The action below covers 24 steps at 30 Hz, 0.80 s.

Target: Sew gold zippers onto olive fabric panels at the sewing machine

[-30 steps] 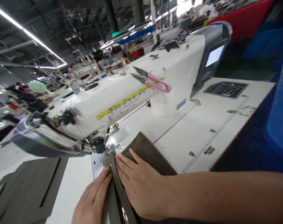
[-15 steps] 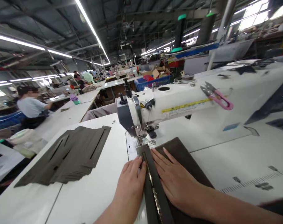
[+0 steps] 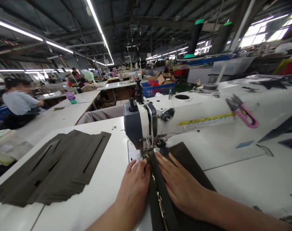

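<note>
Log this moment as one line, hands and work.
Left hand: against olive fabric strip with metal zipper | Right hand: flat on dark olive fabric panel | Machine: white industrial sewing machine | Nearby: pink-handled steel thread snips

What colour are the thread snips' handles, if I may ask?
Pink; the thread snips show clearly in the head view.

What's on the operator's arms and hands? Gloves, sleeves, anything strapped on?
Nothing worn that I can see. The left hand and right hand are bare, with no gloves, and the left forearm and right forearm are bare as far as the frame shows, with no sleeve in view. No watch, band, tape, cable or marker is visible on either arm.
</note>
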Tool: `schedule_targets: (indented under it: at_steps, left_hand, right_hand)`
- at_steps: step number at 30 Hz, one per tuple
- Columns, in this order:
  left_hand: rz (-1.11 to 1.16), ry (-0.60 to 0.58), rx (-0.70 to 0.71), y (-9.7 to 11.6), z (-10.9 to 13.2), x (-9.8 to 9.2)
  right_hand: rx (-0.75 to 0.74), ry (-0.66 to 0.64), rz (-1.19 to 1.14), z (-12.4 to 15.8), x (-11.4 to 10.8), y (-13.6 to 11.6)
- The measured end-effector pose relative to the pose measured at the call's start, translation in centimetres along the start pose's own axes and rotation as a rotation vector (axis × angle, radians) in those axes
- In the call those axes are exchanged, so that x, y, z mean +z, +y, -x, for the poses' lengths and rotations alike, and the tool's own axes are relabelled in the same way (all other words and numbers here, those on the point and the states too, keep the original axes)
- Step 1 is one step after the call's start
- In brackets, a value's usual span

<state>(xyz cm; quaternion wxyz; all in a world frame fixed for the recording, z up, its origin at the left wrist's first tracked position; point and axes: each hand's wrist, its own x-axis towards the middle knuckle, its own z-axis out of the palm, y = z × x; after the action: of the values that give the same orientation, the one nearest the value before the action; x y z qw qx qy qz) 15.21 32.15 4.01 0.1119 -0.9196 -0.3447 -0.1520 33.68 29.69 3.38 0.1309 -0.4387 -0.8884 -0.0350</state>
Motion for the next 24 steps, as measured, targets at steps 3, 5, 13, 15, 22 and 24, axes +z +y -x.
schedule_targets:
  at_steps: [3,5,13,15,22,24]
  left_hand:
    - [-0.007,0.029,0.023,-0.33,0.09,0.3]
    - [-0.013,0.034,0.044,-0.4,0.21,0.32]
    - [-0.041,0.072,0.083,-0.45,0.33,0.4]
    - [-0.031,0.058,0.082,-0.44,0.28,0.33]
    - [-0.022,0.031,0.09,-0.66,-0.06,0.02]
    - [-0.043,0.022,0.102,-0.81,-0.16,0.01]
  right_hand:
    - [0.007,-0.004,-0.026,-0.22,-0.13,0.18]
    - [0.009,-0.015,-0.037,-0.26,-0.25,0.19]
    - [-0.014,-0.012,-0.072,-0.33,-0.65,0.29]
    - [-0.004,-0.005,-0.073,-0.3,-0.56,0.26]
    - [0.032,0.038,-0.062,0.06,-0.23,0.14]
    - [0.038,0.033,-0.071,0.01,-0.33,0.14]
